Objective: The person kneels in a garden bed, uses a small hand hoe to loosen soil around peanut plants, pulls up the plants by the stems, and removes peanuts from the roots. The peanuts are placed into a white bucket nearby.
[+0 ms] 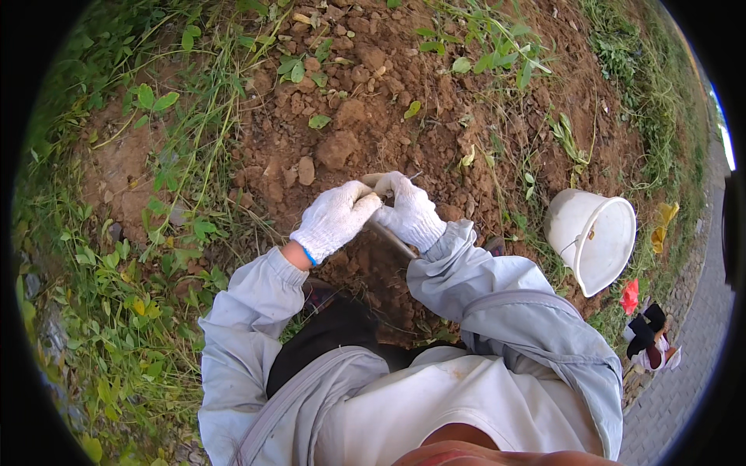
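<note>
Both my hands wear white knit gloves and meet in front of me, low over loose brown soil [335, 148]. My right hand [410, 212] is curled around a slim rod-like handle [393, 240], which slants down toward my right sleeve. My left hand [340, 214] touches the right one, with its thumb and fingertips against the right fingers. Whatever sits between the fingertips is hidden by the gloves. A thin dark tip [415, 174] pokes out beyond the right knuckles; whether it belongs to the handle cannot be told.
To my right stands a white plastic bucket [562, 218]. Past it lie a red object [629, 296], a yellow one [664, 224] and a heap of dark and white items [650, 338] beside a paved path [670, 396]. Green leafy plants [134, 326] cover the left side.
</note>
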Demonstrator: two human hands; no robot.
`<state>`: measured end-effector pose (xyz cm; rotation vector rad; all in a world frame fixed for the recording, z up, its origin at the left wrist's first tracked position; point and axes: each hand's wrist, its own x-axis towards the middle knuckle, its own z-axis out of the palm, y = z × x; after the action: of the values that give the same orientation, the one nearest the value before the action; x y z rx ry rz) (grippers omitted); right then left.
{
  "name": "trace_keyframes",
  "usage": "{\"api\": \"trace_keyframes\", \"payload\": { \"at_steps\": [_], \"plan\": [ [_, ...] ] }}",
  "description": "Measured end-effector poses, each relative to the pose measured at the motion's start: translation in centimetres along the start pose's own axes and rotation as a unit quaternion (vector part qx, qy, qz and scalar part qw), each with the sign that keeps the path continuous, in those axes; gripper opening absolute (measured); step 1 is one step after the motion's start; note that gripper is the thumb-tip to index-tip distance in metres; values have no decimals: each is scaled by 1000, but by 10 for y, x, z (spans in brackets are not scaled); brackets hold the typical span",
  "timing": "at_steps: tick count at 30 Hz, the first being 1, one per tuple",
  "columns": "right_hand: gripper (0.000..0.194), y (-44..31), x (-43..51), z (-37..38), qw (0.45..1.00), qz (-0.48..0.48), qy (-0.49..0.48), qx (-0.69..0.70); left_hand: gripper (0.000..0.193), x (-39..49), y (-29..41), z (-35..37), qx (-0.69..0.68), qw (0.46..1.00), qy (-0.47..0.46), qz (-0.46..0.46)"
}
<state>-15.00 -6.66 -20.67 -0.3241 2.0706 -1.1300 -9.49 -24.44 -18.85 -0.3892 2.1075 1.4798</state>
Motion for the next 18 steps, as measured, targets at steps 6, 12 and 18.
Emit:
{"api": "trace_keyframes", "payload": {
  "at_steps": [6, 12, 18],
  "plan": [
    [92, 9, -13, 5, 995, -8, -57, -82, 27, -7, -7, 3, -48, 998, -42, 11],
    [66, -23, -35, -3, 966, 63, -243, -65, 33, -7, -42, 3, -674, 732, -12, -96],
    [57, 40, -25, -95, 980, 9, 151, -133, 32, -13, -61, -12, -716, 687, -40, -118]
  ]
}}
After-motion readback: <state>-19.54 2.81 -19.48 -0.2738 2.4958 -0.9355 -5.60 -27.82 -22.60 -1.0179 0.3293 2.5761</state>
